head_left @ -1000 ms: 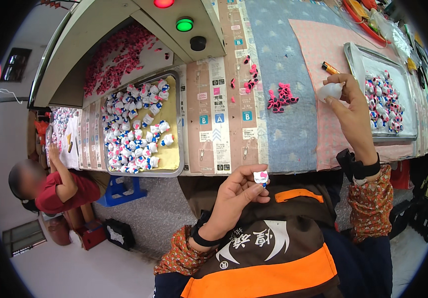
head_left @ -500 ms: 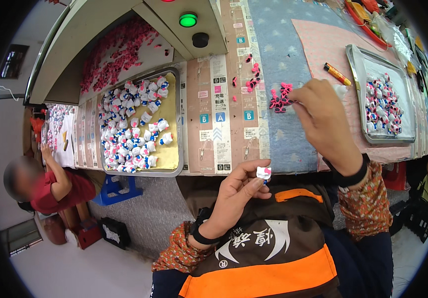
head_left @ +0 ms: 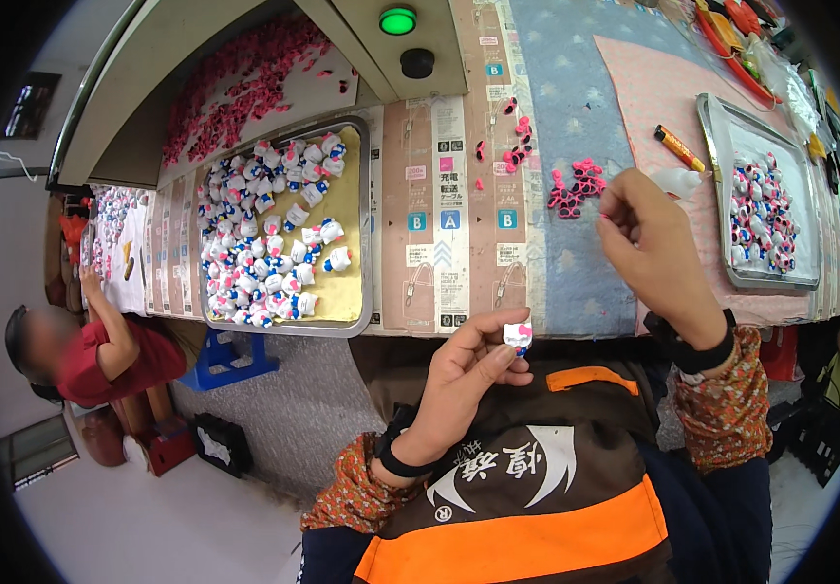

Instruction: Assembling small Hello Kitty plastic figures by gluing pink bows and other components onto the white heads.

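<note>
My left hand (head_left: 454, 389) pinches a small white figurine (head_left: 517, 336) with pink and blue parts between thumb and fingers, just off the table's near edge. To the right, my right hand (head_left: 661, 255) is above the blue cloth, thumb and fingertips pressed together; whatever they grip, if anything, cannot be made out. A loose cluster of small pink and black pieces (head_left: 576, 190) lies just left of its fingertips. Several white and blue figurines (head_left: 269, 234) fill the yellow-lined metal tray (head_left: 365, 234) on my left.
More pink pieces (head_left: 517, 146) lie farther left. A second metal tray (head_left: 715, 185) holds figurines with pink parts (head_left: 761, 214). Nearby are a yellow-and-red tube (head_left: 678, 148) and a white bottle (head_left: 677, 182). A machine housing (head_left: 436, 58) overhangs the back left. A person (head_left: 98, 360) sits far left.
My right hand has drawn back from the cluster of pink pieces, toward me and to the right. My left hand keeps its hold on the figurine. The whole view has shifted slightly.
</note>
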Demonstrator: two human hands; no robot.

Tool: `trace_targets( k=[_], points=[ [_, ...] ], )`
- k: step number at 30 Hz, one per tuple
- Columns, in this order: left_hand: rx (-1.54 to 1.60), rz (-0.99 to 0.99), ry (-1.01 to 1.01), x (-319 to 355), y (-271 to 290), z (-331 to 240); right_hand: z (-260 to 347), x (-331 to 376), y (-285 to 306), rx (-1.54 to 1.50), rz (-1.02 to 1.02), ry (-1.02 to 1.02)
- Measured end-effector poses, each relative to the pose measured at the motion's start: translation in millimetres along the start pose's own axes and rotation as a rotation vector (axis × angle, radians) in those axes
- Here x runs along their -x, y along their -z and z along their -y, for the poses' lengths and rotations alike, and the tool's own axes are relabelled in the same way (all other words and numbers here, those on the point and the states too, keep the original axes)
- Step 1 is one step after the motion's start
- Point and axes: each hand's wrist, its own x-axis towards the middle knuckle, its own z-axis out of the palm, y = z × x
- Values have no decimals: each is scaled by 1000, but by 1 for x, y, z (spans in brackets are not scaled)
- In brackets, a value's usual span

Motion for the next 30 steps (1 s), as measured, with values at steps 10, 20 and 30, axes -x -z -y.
trace_targets(
  k=[10,20,30],
  points=[
    [21,-43,-96,-6,-11,4,38,54,3,-1041,238,-532],
    [-101,12,-245,-4,-21,8,48,78,-14,-1235,302,-591],
    [-206,19,-309,-2,-21,13,51,85,-21,-1079,210,-512]
  ],
)
